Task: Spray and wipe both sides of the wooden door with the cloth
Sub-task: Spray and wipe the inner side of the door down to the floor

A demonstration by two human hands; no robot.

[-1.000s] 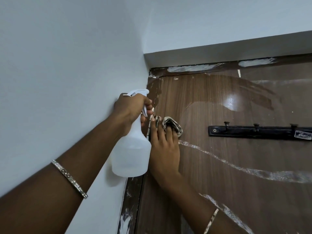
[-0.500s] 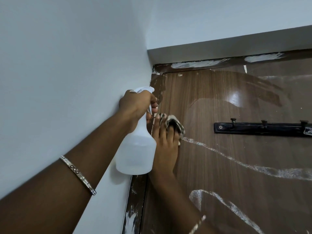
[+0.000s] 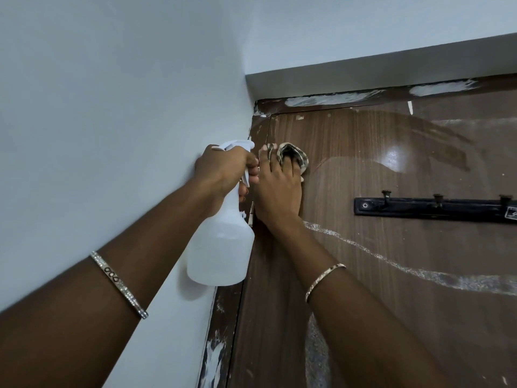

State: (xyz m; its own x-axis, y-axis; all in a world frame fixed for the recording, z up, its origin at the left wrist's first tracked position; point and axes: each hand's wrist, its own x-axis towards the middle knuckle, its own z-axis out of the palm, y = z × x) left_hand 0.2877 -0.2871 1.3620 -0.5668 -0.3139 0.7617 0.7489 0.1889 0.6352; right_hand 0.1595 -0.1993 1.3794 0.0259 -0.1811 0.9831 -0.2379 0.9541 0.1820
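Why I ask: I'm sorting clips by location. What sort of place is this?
Probably indoors in a home: a wooden door with a black hook rack screwed on, in a corner of white walls.

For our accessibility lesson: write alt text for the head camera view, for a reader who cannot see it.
The right hand presses a cloth against a wooden door near its top corner, while the left hand grips a white spray bottle.

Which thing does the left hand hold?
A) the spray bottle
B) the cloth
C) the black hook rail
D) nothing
A: the left hand grips the neck of the white spray bottle, while the right hand presses the cloth on the door.
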